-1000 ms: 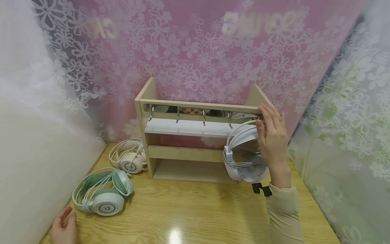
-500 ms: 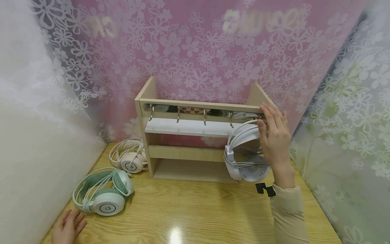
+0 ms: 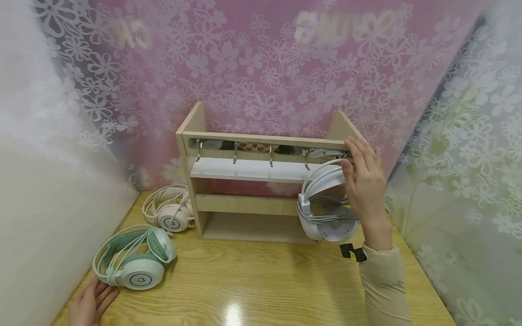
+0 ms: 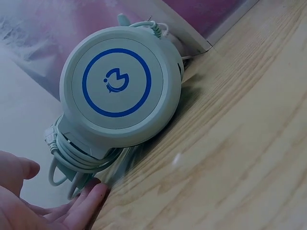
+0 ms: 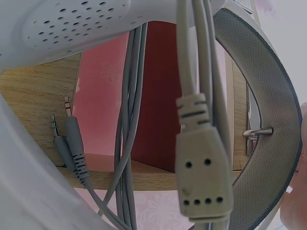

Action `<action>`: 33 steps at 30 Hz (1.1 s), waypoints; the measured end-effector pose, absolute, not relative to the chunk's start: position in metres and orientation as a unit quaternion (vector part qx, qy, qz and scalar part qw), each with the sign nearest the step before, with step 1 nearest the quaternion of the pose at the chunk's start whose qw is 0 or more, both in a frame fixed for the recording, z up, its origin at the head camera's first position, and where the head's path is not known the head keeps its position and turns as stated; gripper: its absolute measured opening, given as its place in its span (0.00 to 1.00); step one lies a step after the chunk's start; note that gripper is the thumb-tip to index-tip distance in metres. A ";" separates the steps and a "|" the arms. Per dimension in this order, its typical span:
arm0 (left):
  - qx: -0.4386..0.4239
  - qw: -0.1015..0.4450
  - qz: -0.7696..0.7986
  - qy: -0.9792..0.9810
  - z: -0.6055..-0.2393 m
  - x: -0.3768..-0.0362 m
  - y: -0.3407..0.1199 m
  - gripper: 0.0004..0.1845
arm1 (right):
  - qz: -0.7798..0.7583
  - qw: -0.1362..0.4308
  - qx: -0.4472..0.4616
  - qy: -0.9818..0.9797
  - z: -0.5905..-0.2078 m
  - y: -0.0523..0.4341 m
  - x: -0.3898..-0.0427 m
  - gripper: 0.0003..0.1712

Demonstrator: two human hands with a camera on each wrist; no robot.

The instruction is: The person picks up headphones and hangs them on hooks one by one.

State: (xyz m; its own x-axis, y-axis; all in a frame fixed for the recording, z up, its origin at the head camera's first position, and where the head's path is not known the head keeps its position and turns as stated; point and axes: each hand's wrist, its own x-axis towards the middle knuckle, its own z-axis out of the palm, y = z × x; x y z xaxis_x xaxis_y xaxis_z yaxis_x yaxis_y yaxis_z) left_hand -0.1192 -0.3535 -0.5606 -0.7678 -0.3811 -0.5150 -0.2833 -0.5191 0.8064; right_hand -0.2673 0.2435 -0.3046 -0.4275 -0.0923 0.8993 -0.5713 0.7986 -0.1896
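Right hand (image 3: 364, 181) pinches band of white headset (image 3: 326, 206) at rack's (image 3: 261, 138) right end, by rightmost hook. Left hand (image 3: 90, 305) flat, fingers apart, table's (image 3: 265, 280) near-left corner, beside green headset (image 3: 132, 260). Beige headset (image 3: 168, 213) behind. Three headsets; four free hooks.

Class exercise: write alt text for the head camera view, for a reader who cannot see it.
A person's right hand holds a white headset by its band at the right end of a wooden hook rack. Their left hand rests open on the table beside a green-and-white headset.
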 end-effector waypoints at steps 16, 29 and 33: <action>0.332 0.032 -0.828 -0.451 -0.552 -0.127 -0.355 0.21 | 0.235 0.499 0.201 -0.810 -0.306 0.244 -0.267 0.37; 0.363 0.054 -0.800 -0.474 -0.557 -0.132 -0.350 0.11 | 0.230 0.485 0.201 -0.819 -0.305 0.244 -0.265 0.36; 0.367 0.041 -0.796 -0.480 -0.558 -0.134 -0.350 0.29 | 0.234 0.482 0.200 -0.820 -0.304 0.244 -0.264 0.34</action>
